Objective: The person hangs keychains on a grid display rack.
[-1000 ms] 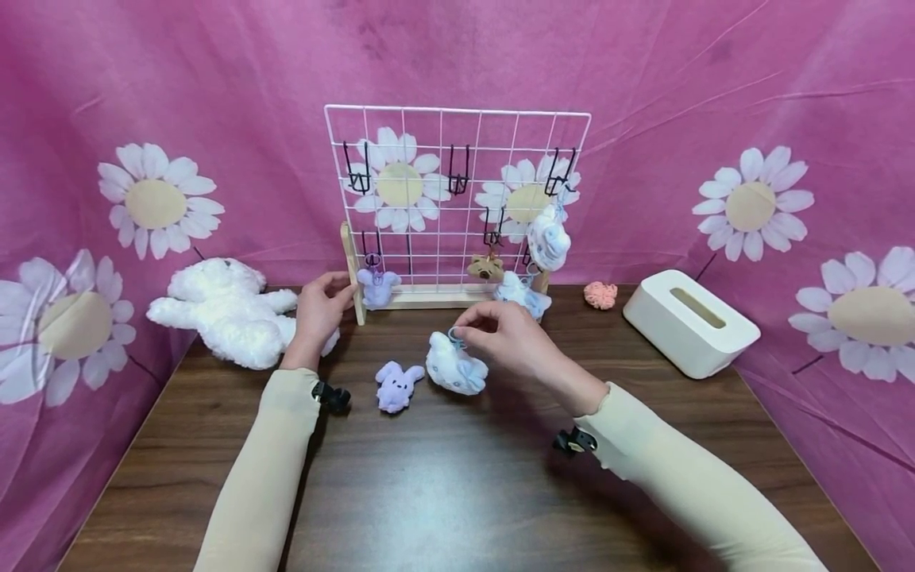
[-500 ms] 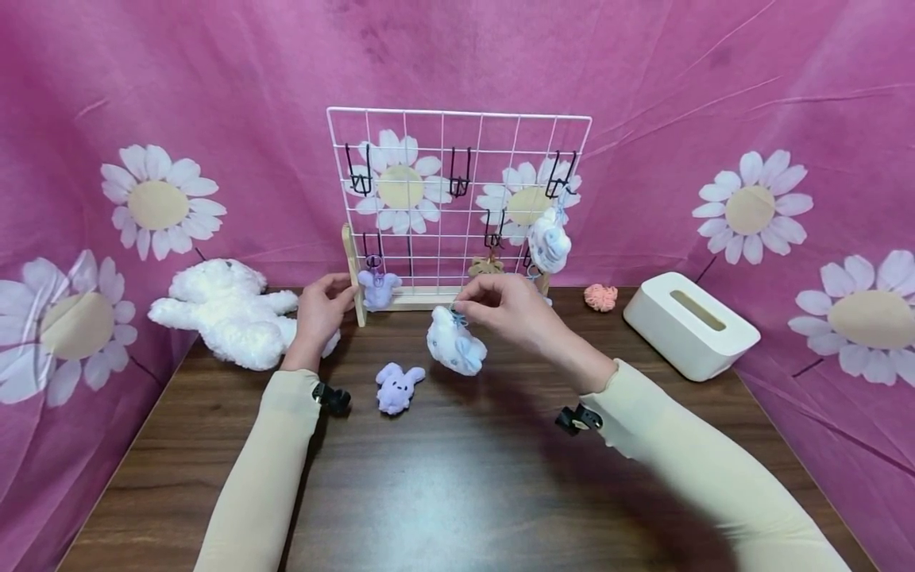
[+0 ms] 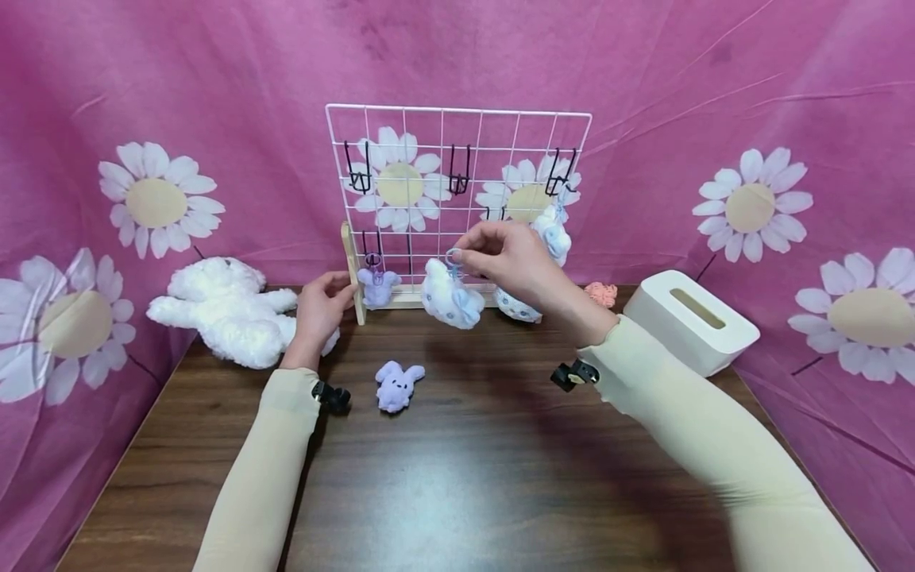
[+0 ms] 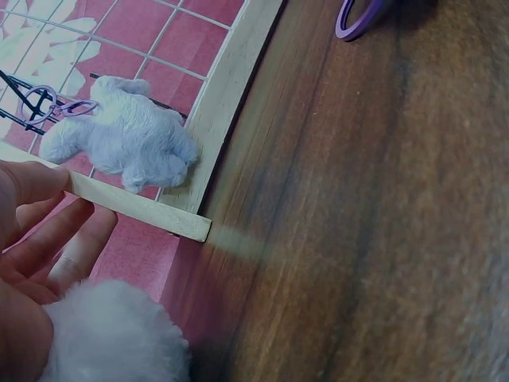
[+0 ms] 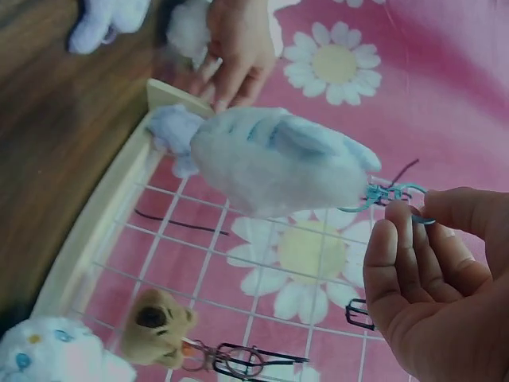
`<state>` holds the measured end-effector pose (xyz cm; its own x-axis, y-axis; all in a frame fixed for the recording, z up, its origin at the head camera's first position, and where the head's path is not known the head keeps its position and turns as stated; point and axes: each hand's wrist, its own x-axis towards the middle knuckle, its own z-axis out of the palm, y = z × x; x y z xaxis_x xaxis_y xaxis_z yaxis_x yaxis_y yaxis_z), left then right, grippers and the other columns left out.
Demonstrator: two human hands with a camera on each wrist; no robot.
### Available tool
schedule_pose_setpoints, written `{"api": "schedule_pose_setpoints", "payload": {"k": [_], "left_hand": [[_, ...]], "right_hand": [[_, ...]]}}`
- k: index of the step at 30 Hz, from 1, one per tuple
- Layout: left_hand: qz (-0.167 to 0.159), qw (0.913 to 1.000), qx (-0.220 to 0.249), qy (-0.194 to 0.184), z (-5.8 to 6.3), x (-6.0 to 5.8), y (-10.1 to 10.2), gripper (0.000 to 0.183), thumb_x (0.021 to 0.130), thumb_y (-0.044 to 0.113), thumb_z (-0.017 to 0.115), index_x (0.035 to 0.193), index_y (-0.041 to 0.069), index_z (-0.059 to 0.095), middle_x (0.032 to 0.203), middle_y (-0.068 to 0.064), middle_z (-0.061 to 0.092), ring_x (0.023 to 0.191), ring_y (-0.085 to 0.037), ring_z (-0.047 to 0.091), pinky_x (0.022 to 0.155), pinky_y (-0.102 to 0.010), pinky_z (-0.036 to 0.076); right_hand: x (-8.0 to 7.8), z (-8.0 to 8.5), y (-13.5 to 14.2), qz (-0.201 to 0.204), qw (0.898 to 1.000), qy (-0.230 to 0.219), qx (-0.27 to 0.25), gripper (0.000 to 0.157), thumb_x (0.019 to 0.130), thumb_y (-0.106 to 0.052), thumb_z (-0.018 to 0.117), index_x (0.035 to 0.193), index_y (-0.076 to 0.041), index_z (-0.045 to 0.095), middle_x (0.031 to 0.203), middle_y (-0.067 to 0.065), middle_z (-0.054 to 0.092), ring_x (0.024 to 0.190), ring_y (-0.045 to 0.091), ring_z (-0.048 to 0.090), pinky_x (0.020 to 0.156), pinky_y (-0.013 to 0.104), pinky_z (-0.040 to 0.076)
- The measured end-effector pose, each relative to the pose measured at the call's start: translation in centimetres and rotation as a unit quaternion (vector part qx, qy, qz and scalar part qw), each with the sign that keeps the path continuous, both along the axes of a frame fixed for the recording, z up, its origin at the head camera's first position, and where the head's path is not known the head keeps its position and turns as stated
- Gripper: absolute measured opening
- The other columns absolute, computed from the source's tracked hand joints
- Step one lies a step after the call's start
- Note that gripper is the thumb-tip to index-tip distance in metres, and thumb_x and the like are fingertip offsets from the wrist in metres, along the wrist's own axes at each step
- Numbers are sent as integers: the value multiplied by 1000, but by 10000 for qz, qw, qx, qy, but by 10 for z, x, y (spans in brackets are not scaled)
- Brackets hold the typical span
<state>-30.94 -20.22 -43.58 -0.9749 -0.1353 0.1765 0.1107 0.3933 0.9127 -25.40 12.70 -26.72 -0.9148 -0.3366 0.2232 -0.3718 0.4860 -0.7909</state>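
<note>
My right hand (image 3: 507, 253) pinches the blue ring (image 5: 425, 208) of a white and light-blue plush keychain (image 3: 452, 295). The plush hangs above the table, in front of the lower part of the white wire grid rack (image 3: 441, 191). At the rack's left end, my left hand (image 3: 323, 311) holds the wooden side post (image 4: 135, 203) between thumb and fingers. Beside that post a purple plush keychain (image 4: 119, 135) hangs from a black hook. A brown bear keychain (image 5: 155, 328) hangs on the rack, hidden by my right hand in the head view.
A purple bunny plush (image 3: 398, 387) lies on the table. Another white-blue plush (image 3: 554, 232) hangs at the rack's right. To the left lies a large white plush (image 3: 225, 310); to the right are a pink fuzzy item (image 3: 601, 295) and a white tissue box (image 3: 689, 322).
My right hand has lifted the white-blue plush keychain up and away from me, from low over the table to the rack's lower front. My left hand stays on the post.
</note>
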Motion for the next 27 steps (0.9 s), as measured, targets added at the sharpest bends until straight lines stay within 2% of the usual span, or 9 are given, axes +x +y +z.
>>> {"api": "schedule_pose_setpoints", "payload": {"k": [3,7,10,14,18,24,27], "left_hand": [[0,10000,17,-17,0,0,0,36,112,15,70,143,-4,71,135,-30,75,115,-43,77,78,-6,64],[3,10000,10,-11,1,0,0,37,112,16,70,144,-4,71,135,-29,75,115,-42,78,79,-6,64],[0,10000,-30,27,1,0,-1,38,112,17,71,144,-3,71,135,-29,75,114,-41,78,80,-6,64],[5,10000,-60,34,-1,0,-1,38,112,17,71,143,-3,71,135,-29,75,114,-41,79,80,-6,64],[27,10000,-25,-10,-1,1,-1,37,112,15,70,143,-4,71,135,-29,75,115,-43,78,81,-8,66],[29,10000,2,-24,-1,0,-1,37,112,14,70,144,-4,70,135,-30,75,115,-43,78,80,-8,66],[16,10000,28,-7,-1,-1,0,36,112,13,70,143,-5,70,134,-30,75,115,-43,78,78,-6,65]], "right_hand": [[-5,7,-1,-40,9997,-56,-255,12,107,-20,79,110,-9,81,99,10,81,84,16,76,65,25,67],[-13,16,-1,-127,9986,31,-509,12,106,-17,79,111,-6,81,93,9,80,79,13,73,58,24,61],[-19,22,0,-260,9977,233,-586,13,105,-16,79,112,-5,83,92,3,81,82,11,71,65,20,58],[-26,27,1,-359,9969,268,-648,14,106,-16,78,114,-7,84,97,2,81,87,11,71,72,21,59],[-32,31,0,-410,9954,230,-835,16,107,-15,78,117,-4,82,99,3,82,88,13,72,77,23,64],[-41,35,1,-613,9910,89,-1191,12,106,-13,78,115,-5,80,92,-2,80,84,13,75,79,27,69],[-44,38,3,-657,9893,7,-1302,12,107,-13,77,115,-5,79,95,-2,81,84,13,77,85,33,72]]}}
